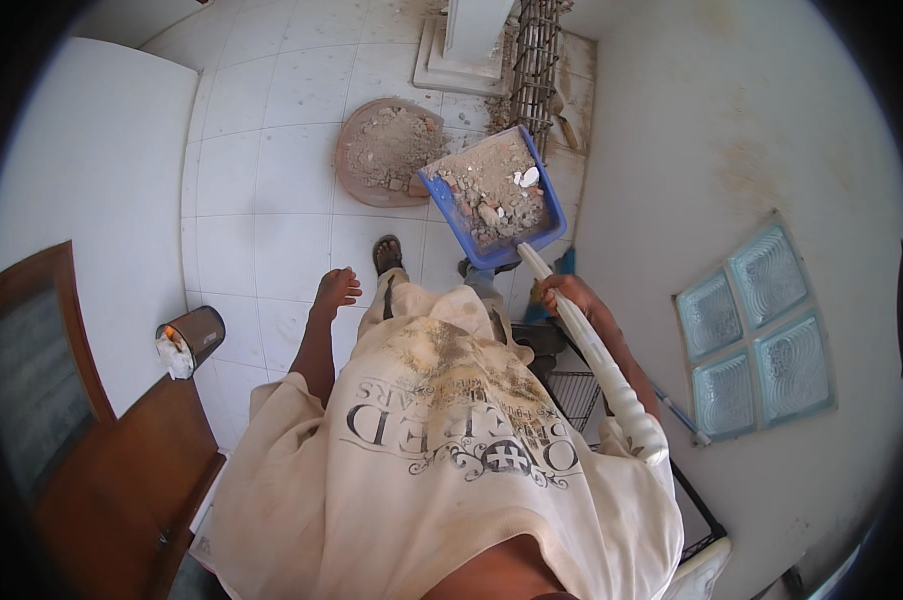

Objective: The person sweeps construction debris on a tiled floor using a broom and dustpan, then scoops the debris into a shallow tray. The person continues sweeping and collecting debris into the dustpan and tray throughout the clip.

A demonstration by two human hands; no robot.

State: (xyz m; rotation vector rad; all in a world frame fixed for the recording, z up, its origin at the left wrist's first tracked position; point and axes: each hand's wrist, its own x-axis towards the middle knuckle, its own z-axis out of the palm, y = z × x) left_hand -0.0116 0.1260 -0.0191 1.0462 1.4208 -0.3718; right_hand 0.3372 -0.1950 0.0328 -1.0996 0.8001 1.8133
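My right hand [574,293] is closed around the long white handle [583,335] of a blue dustpan [554,225]. The dustpan holds grey-brown rubble [499,190] with a few white chips and reddish bits. Its front left corner overlaps the right edge of a round, shallow pinkish basin [349,178], which has more rubble [396,145] in it. From this angle I cannot tell whether dustpan and basin touch. My left hand [339,288] hangs by my left side, fingers loosely bent, with nothing in it.
Beyond the dustpan, a wire cage of metal bars [536,60] stands beside a white column base [461,65], with debris around it. A small dark bin [203,332] lies tipped at left, near a wooden door [121,480]. Glass blocks [756,330] are set into the right wall.
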